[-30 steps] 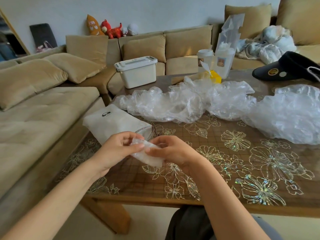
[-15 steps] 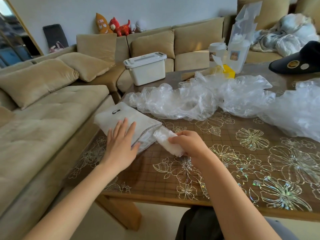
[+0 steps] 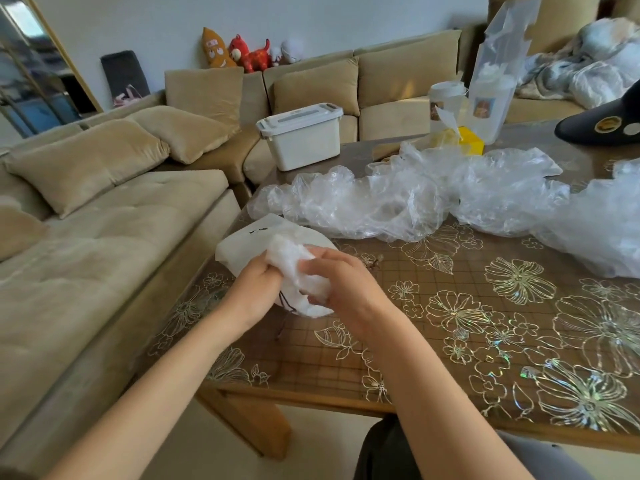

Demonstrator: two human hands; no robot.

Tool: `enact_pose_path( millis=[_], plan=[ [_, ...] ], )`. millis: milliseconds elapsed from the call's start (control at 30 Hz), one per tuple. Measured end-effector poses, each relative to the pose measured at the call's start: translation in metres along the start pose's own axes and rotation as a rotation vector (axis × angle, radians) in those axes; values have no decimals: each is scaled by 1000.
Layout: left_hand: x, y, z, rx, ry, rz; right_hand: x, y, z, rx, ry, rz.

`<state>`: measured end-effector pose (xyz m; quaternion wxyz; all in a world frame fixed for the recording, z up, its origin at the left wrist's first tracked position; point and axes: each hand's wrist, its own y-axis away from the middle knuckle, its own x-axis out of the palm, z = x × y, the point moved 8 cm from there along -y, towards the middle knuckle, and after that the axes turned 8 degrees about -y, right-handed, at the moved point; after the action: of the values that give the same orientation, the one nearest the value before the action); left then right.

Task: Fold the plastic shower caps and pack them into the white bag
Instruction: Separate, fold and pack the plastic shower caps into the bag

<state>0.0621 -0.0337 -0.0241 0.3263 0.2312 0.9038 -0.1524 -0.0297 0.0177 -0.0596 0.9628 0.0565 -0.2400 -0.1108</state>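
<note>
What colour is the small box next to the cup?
The box is yellow, clearest in the head view.

**Tan sofa room around a flower-patterned table**

The wooden table (image 3: 433, 344) has a brown grid top with shiny outlined flowers. A tan corner sofa (image 3: 114, 271) runs along the table's left and far sides, with loose cushions (image 3: 86, 161) on it. Beyond the table's far left corner, plush toys (image 3: 249, 53) sit on the sofa back against a pale wall (image 3: 329, 15). Further left of the table is a gold-framed mirror (image 3: 31, 74). Below the table's near edge the floor (image 3: 194, 455) is light. The light is soft and even, and shadows are faint.
</note>
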Motion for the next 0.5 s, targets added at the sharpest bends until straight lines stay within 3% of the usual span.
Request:
enact_pose_path(
  millis=[167, 300, 400, 500],
  plan=[
    [-7, 3, 8, -37, 29, -79, -18, -9, -10, -67, 334, -248],
    [-7, 5, 10, -11, -46, -75, -22, -10, -12, -43, 514, -250],
    [2, 9, 13, -15, -41, -43, -9, -7, -9, -15, 342, -143],
    [7, 16, 9, 14, -11, -56, -2, -8, -23, 22, 170, -182]
  ],
)
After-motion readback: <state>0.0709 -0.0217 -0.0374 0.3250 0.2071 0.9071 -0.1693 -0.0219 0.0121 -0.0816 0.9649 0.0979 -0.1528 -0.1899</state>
